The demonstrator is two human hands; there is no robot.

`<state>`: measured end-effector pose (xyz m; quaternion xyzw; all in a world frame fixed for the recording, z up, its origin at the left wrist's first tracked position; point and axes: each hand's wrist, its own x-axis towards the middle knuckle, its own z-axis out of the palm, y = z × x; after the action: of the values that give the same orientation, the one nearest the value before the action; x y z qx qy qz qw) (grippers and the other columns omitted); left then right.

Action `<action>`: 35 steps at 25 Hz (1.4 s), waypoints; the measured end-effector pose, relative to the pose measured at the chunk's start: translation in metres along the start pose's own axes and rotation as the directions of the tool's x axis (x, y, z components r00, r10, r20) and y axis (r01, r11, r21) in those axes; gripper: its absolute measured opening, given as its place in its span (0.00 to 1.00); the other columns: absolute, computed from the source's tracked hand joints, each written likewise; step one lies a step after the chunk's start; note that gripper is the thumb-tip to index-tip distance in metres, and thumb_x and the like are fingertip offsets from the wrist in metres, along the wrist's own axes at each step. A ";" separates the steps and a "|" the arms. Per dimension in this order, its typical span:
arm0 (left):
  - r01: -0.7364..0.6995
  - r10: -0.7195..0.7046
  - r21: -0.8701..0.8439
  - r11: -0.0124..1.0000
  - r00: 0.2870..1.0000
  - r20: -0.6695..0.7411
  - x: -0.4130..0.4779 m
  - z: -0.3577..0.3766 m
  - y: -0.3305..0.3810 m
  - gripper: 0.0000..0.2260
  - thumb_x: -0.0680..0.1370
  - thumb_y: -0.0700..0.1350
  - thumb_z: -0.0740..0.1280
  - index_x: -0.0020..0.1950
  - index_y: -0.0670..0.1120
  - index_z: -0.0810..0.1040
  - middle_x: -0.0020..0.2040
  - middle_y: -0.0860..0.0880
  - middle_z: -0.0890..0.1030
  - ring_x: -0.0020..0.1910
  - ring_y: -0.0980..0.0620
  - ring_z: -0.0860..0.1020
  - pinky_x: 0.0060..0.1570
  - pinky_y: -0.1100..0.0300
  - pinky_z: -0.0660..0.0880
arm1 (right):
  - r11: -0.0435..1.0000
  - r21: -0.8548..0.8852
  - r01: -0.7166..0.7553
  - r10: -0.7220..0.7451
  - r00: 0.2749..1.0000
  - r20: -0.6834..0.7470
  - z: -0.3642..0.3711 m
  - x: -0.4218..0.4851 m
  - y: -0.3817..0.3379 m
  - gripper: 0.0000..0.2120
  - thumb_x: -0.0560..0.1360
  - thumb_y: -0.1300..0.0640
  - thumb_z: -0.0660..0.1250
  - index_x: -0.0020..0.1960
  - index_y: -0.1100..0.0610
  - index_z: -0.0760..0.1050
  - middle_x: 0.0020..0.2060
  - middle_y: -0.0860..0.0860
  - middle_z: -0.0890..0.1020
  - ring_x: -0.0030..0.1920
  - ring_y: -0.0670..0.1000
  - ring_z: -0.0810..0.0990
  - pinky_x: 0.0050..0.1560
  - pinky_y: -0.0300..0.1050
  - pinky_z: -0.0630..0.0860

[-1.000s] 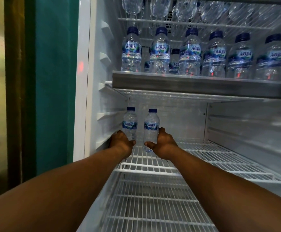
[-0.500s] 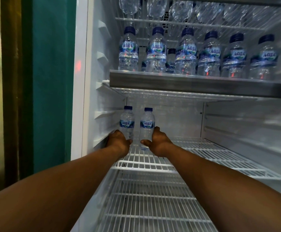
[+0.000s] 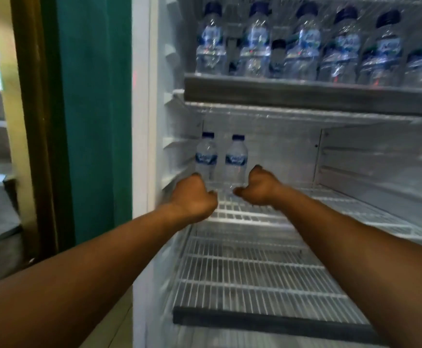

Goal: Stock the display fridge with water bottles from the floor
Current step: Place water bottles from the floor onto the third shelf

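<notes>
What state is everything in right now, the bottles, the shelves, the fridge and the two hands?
Left small bottle: upright, capped, at the shelf's back left.
Right small bottle: upright, capped, beside it.
Left hand: loosely curled, holding nothing.
Right hand: loosely curled, holding nothing.
Wire shelf: mostly bare.
Upper shelf: full row of capped bottles.
Fridge: open.

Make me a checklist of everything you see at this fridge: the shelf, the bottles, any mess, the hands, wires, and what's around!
Surface: white wire shelf, mostly bare.
Job's things: two small bottles upright side by side, back left corner.
Clutter: nothing seen.
Grippers: left hand and right hand loosely curled in front of the bottles, holding nothing.
Cables: nothing seen.
Surroundings: upper shelf with a row of larger bottles; teal wall at left; lower wire shelf bare.
</notes>
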<state>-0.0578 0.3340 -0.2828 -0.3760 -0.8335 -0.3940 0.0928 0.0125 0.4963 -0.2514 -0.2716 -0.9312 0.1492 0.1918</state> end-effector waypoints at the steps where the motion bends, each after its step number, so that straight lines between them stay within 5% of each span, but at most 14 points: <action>1: -0.069 0.069 -0.003 0.998 0.998 -0.005 -0.019 -0.007 -0.005 0.13 0.78 0.48 0.67 0.61 0.45 0.77 0.53 0.51 0.80 0.48 0.52 0.79 0.47 0.63 0.74 | 0.997 -0.076 0.033 -0.035 0.999 -0.027 -0.002 -0.016 -0.004 0.21 0.75 0.49 0.72 0.63 0.57 0.71 0.61 0.58 0.78 0.55 0.57 0.78 0.51 0.42 0.72; 4: -0.354 0.358 0.064 0.933 0.931 -0.074 -0.077 -0.032 -0.033 0.19 0.78 0.48 0.68 0.68 0.45 0.75 0.63 0.48 0.79 0.59 0.48 0.78 0.60 0.59 0.74 | 0.948 -0.272 0.168 -0.238 0.939 -0.250 0.008 -0.072 -0.018 0.16 0.75 0.52 0.69 0.60 0.57 0.76 0.57 0.59 0.80 0.54 0.61 0.79 0.54 0.49 0.75; 7: -0.475 0.491 0.180 0.862 0.869 -0.059 -0.133 -0.050 -0.085 0.15 0.77 0.46 0.66 0.63 0.46 0.78 0.58 0.49 0.79 0.55 0.51 0.78 0.55 0.59 0.76 | 0.880 -0.208 0.427 -0.475 0.800 -0.367 0.043 -0.130 -0.049 0.10 0.74 0.56 0.68 0.54 0.58 0.80 0.47 0.58 0.83 0.47 0.61 0.80 0.51 0.51 0.75; 11: -0.276 0.292 0.232 0.933 0.955 -0.041 -0.202 -0.053 -0.181 0.12 0.75 0.45 0.66 0.58 0.46 0.80 0.49 0.52 0.77 0.44 0.55 0.75 0.47 0.60 0.75 | 0.805 0.007 0.593 -0.575 0.784 -0.235 0.132 -0.187 -0.100 0.07 0.73 0.52 0.65 0.47 0.53 0.80 0.37 0.52 0.83 0.38 0.57 0.81 0.45 0.52 0.80; 15: 0.070 -0.098 0.262 0.962 0.991 0.093 -0.266 -0.037 -0.271 0.14 0.76 0.46 0.69 0.61 0.47 0.78 0.54 0.50 0.80 0.47 0.55 0.77 0.50 0.57 0.78 | 0.825 0.203 0.528 -0.561 0.808 0.181 0.253 -0.227 -0.121 0.06 0.75 0.55 0.68 0.52 0.50 0.78 0.38 0.47 0.81 0.37 0.47 0.79 0.45 0.44 0.79; 17: 0.255 -0.347 0.326 0.910 0.900 0.263 -0.302 -0.021 -0.307 0.16 0.76 0.46 0.70 0.63 0.48 0.77 0.55 0.49 0.80 0.51 0.53 0.78 0.53 0.55 0.78 | 0.880 0.179 0.441 -0.470 0.746 0.472 0.317 -0.249 -0.114 0.08 0.75 0.54 0.68 0.54 0.49 0.76 0.40 0.48 0.81 0.40 0.48 0.80 0.46 0.48 0.80; 20: 0.291 -0.565 0.518 0.805 0.642 0.518 -0.361 0.011 -0.338 0.18 0.75 0.48 0.70 0.64 0.48 0.76 0.57 0.48 0.79 0.55 0.50 0.78 0.55 0.53 0.78 | 0.934 0.026 0.355 -0.212 0.497 0.842 0.405 -0.294 -0.089 0.12 0.74 0.55 0.68 0.57 0.50 0.75 0.51 0.53 0.79 0.49 0.54 0.80 0.53 0.51 0.80; 22: 0.215 -0.590 0.573 0.791 0.515 0.622 -0.396 0.035 -0.346 0.18 0.74 0.49 0.70 0.63 0.47 0.77 0.57 0.47 0.79 0.56 0.48 0.78 0.56 0.53 0.78 | 0.939 -0.010 0.345 -0.150 0.434 0.888 0.441 -0.335 -0.069 0.14 0.72 0.55 0.69 0.58 0.50 0.74 0.53 0.52 0.78 0.53 0.55 0.80 0.53 0.50 0.80; 25: 0.188 -0.590 0.573 0.798 0.441 0.677 -0.433 0.064 -0.351 0.18 0.74 0.51 0.69 0.62 0.47 0.77 0.55 0.47 0.80 0.55 0.47 0.79 0.54 0.53 0.78 | 0.893 0.040 0.448 -0.245 0.411 0.878 0.468 -0.387 -0.047 0.25 0.70 0.48 0.72 0.65 0.49 0.71 0.61 0.51 0.75 0.62 0.55 0.74 0.57 0.50 0.76; 29: 0.184 -0.615 0.599 0.780 0.406 0.676 -0.463 0.094 -0.349 0.20 0.75 0.54 0.71 0.65 0.51 0.74 0.57 0.47 0.79 0.55 0.45 0.79 0.45 0.56 0.74 | 0.651 -0.021 0.759 -0.406 0.370 0.836 0.480 -0.424 -0.038 0.30 0.71 0.44 0.72 0.69 0.52 0.69 0.63 0.54 0.74 0.66 0.58 0.67 0.65 0.52 0.65; 35: 0.187 -0.658 0.663 0.725 0.470 0.588 -0.485 0.123 -0.355 0.26 0.74 0.50 0.74 0.69 0.53 0.69 0.59 0.46 0.80 0.58 0.43 0.80 0.53 0.51 0.77 | 0.628 -0.150 0.764 -0.406 0.485 0.775 0.496 -0.444 -0.041 0.15 0.77 0.56 0.64 0.63 0.54 0.75 0.58 0.56 0.79 0.65 0.60 0.67 0.65 0.54 0.64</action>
<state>0.0510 0.0105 -0.7929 -0.2411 -0.9228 0.0429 -0.2975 0.1224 0.1268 -0.7962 0.1124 -0.9716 -0.0757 -0.1941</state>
